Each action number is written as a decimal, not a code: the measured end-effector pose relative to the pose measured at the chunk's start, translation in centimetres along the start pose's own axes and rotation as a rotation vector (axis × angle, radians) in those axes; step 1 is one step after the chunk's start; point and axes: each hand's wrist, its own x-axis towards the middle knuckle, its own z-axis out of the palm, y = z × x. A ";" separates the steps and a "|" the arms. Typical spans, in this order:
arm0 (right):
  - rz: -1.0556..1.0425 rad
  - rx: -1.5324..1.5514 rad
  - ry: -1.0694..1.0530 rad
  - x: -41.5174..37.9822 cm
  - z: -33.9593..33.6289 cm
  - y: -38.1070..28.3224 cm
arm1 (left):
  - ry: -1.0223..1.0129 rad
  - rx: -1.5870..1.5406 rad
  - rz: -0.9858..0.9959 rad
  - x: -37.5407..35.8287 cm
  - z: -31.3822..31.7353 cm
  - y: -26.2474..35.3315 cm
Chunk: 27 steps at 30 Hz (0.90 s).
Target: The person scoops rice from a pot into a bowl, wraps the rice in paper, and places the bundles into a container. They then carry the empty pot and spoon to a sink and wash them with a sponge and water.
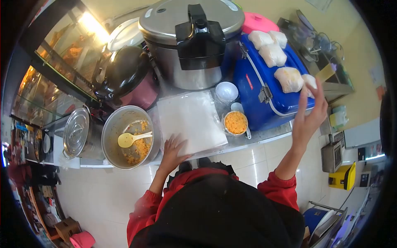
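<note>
My left hand (173, 152) rests with fingers spread on the near left edge of a stack of white wrapping sheets (190, 120). Over the right side of a blue cooler box (258, 82), my right hand (310, 111) reaches out with its fingers apart. Its fingertips are right at a wrapped white packet (309, 81), partly covering it. Another wrapped packet (288, 79) lies just left of that one, and several more sit farther back on the lid. Orange rice fills a small cup (235, 122) right of the sheets.
A metal pot (108, 142) left of the sheets holds orange rice and a yellow rice paddle (127, 140). Behind stand a large rice cooker (165, 58), a dark-lidded pot (128, 68) and a white bowl (226, 91). A lit glass display case (62, 53) borders the left side.
</note>
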 end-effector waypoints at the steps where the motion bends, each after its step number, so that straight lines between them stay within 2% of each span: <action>1: -0.001 -0.027 -0.039 -0.1 0.6 -0.4 | 0.004 -0.022 0.005 -0.4 0.1 -0.1; 3: -0.003 -0.083 -0.109 0.2 2.2 -1.3 | 0.027 -0.025 -0.001 -0.8 0.4 -0.2; 4: -0.045 -0.031 -0.069 0.9 2.5 -2.2 | 0.046 -0.025 -0.001 -0.6 0.5 -0.3; 7: -0.165 -0.129 -0.035 3.4 4.7 -3.7 | 0.080 -0.014 0.019 -0.6 1.3 -1.3; 11: -0.164 -0.249 -0.101 5.4 8.3 -2.5 | 0.106 0.016 0.032 -0.3 0.9 -1.5; 15: -0.239 -0.178 -0.007 8.5 11.4 -3.3 | 0.130 -0.001 0.037 -0.5 0.7 -0.9; 16: -0.258 -0.306 -0.066 9.1 12.9 -2.8 | 0.140 0.008 0.047 -0.6 0.9 -1.3; 20: 0.023 -0.429 -0.024 11.1 13.1 -1.9 | 0.138 -0.031 0.033 -0.3 1.9 -2.4; 23: 0.003 -0.432 0.064 9.8 11.0 -2.9 | 0.178 -0.040 0.045 -0.1 1.2 -1.9; 25: -0.278 -0.188 0.095 5.5 9.2 -7.2 | 0.202 -0.071 0.051 -0.1 1.2 -1.7; 26: -0.346 0.314 -0.102 2.2 8.2 -10.6 | 0.207 -0.088 0.065 -0.1 1.8 -2.3; 27: -0.440 0.359 -0.419 -1.5 8.4 -11.1 | 0.203 -0.081 0.063 -0.2 1.9 -2.5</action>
